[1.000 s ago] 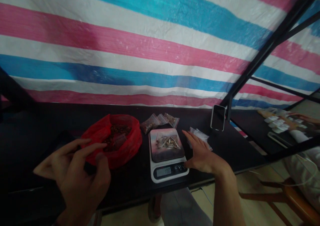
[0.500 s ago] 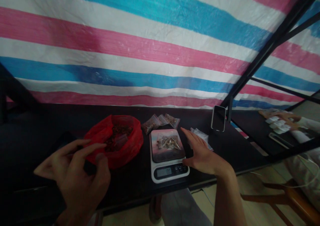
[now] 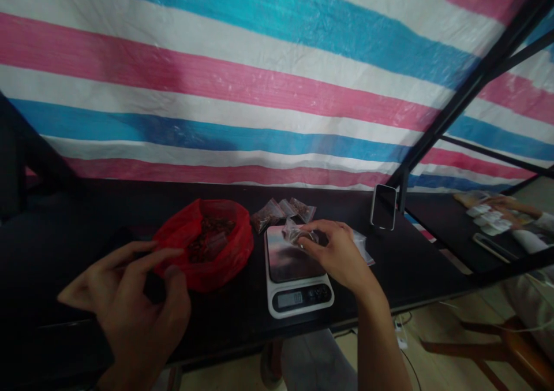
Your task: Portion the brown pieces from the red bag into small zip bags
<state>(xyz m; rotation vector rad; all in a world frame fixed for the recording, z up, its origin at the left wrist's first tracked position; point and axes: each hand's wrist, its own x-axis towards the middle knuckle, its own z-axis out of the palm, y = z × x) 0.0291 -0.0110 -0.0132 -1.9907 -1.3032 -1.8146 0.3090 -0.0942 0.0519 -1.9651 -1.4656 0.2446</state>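
Observation:
My right hand pinches a small clear zip bag of brownish bits over the plate of a white kitchen scale; whether the bag still touches the plate I cannot tell. The scale's display seems to read 0.0. On the left, my left hand hovers with its fingers curved apart and nothing between them. It is nearest to a red plastic bag, which stands open and holds loose brown pieces and a small clear packet.
Several filled zip bags lie behind the scale. Flat clear bags rest to its right, partly behind my hand. A phone leans near a black frame post. Striped sheeting hangs behind. Far right, another person's hand is near white containers.
My right hand has moved left from beside the scale and taken hold of the zip bag lying on its plate. My left hand has stayed in place.

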